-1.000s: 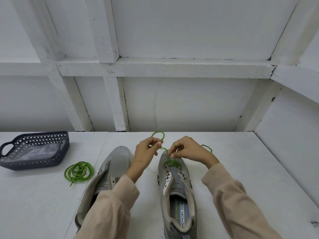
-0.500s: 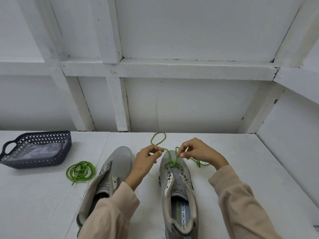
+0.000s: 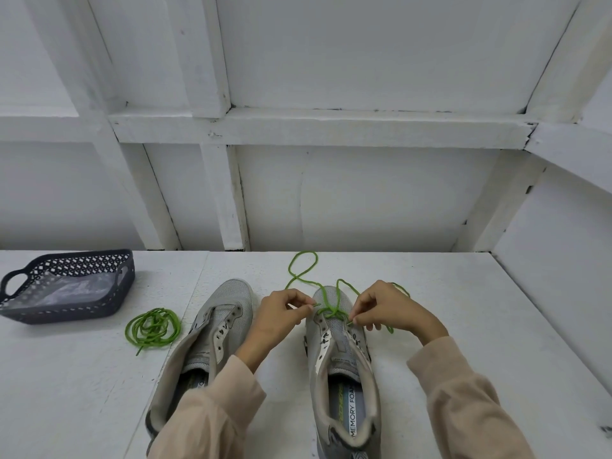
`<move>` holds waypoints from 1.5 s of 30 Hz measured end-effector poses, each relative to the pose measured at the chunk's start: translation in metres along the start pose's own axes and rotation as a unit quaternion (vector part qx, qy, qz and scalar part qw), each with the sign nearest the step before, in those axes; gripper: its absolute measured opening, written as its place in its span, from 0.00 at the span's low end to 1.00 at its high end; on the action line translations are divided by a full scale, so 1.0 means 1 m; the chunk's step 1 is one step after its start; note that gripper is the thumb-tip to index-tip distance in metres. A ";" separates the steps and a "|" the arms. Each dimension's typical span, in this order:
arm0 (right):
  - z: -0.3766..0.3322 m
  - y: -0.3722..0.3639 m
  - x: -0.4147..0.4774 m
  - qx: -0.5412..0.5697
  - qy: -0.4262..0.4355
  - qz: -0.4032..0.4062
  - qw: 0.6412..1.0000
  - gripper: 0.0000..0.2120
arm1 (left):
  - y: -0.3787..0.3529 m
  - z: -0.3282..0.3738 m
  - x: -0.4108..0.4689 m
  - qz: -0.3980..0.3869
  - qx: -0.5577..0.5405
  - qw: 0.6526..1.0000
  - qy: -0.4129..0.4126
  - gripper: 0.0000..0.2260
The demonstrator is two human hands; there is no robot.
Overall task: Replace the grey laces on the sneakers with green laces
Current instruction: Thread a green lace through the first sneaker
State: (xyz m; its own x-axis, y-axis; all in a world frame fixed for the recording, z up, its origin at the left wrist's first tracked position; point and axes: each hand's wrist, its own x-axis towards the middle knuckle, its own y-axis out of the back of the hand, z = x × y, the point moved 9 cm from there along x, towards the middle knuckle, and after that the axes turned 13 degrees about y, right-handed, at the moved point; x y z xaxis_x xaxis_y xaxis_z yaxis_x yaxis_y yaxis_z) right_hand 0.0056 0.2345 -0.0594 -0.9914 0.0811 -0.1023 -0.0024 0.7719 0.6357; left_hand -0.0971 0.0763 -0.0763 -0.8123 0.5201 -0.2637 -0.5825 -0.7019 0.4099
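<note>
Two grey sneakers lie side by side on the white table, toes pointing away. The left sneaker has bare eyelets and no lace. The right sneaker has a green lace crossed through its front eyelets, with loose ends trailing past the toe. My left hand pinches one end of this lace at the shoe's left side. My right hand pinches the other part at the right eyelets. A second green lace lies coiled on the table left of the sneakers.
A dark perforated basket with a clear bag inside stands at the far left. A white panelled wall rises behind the table, and a side wall closes it on the right.
Both hands dropped from above the toe to the front eyelets of the right sneaker. The lace loops they held up now lie on the table beyond the toe.
</note>
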 end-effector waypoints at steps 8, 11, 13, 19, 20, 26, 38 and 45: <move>0.000 -0.009 0.002 0.011 -0.016 0.029 0.999 0.06 | -0.003 -0.002 -0.005 -0.012 0.078 0.997 -0.010 0.09; 0.003 -0.009 0.000 0.029 -0.028 0.067 0.997 0.07 | -0.006 -0.001 -0.009 -0.020 0.111 0.993 -0.017 0.09; 0.005 -0.008 -0.001 0.040 -0.034 0.080 0.995 0.08 | -0.006 0.000 -0.010 -0.016 0.122 0.992 -0.020 0.10; 0.008 -0.009 -0.005 0.069 -0.048 0.081 0.993 0.08 | -0.005 0.004 -0.011 -0.010 0.160 0.987 -0.021 0.09; 0.008 -0.009 -0.005 0.070 -0.049 0.081 0.993 0.09 | -0.004 0.005 -0.012 -0.002 0.170 0.985 -0.021 0.09; 0.006 -0.009 -0.005 0.057 -0.051 0.076 0.994 0.09 | -0.001 0.014 -0.018 0.042 0.221 0.974 -0.035 0.06; 0.000 -0.005 -0.004 -0.023 -0.043 0.103 0.993 0.07 | -0.014 0.034 -0.018 0.059 0.319 0.942 -0.091 0.07; -0.013 -0.003 -0.002 -0.121 -0.060 0.115 0.984 0.09 | -0.016 0.036 -0.019 0.057 0.292 0.951 -0.084 0.12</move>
State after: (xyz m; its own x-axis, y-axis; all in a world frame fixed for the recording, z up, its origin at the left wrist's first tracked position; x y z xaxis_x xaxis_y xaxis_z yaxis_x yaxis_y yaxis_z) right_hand 0.0057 0.2240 -0.0512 -0.9470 0.3210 -0.0149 0.1746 0.5529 0.8147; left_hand -0.0715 0.0953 -0.0463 -0.8246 0.5620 -0.0645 -0.3354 -0.3938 0.8558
